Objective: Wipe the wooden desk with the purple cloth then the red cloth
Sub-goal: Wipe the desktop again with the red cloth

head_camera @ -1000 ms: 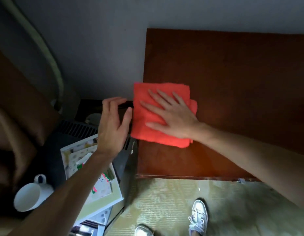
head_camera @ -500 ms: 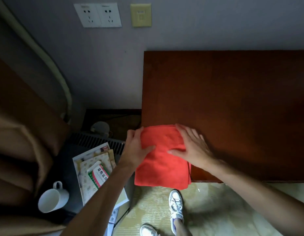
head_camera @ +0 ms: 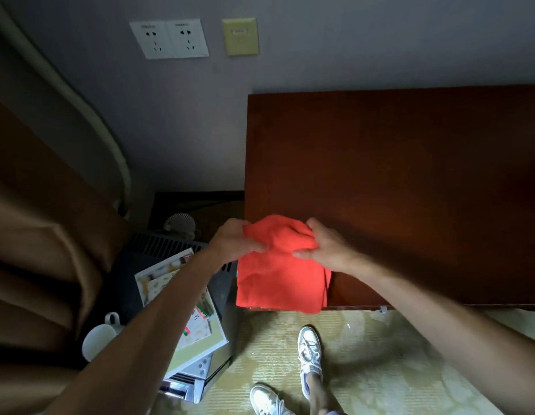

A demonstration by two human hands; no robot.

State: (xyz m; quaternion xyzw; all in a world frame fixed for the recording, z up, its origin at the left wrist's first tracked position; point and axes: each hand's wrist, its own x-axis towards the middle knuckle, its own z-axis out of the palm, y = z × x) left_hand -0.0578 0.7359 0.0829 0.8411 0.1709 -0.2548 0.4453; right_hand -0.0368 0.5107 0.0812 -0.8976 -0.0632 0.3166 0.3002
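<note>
The red cloth (head_camera: 279,277) is bunched at its top and hangs down over the near left corner of the dark wooden desk (head_camera: 409,181). My left hand (head_camera: 236,244) grips the cloth's upper left part. My right hand (head_camera: 326,250) grips its upper right part, over the desk's left edge. The cloth's lower edge reaches the desk's front edge. No purple cloth is in view.
Left of the desk a low dark unit (head_camera: 170,250) carries a pile of papers (head_camera: 182,298) and a white mug (head_camera: 100,336). Brown curtain folds (head_camera: 41,250) fill the left side. Wall sockets (head_camera: 170,38) are above. My shoes (head_camera: 309,348) stand on patterned carpet.
The cloth lay flat under my right palm on the desk. Both hands then took hold of it, pulled it to the near left corner and gathered its top into a bunch.
</note>
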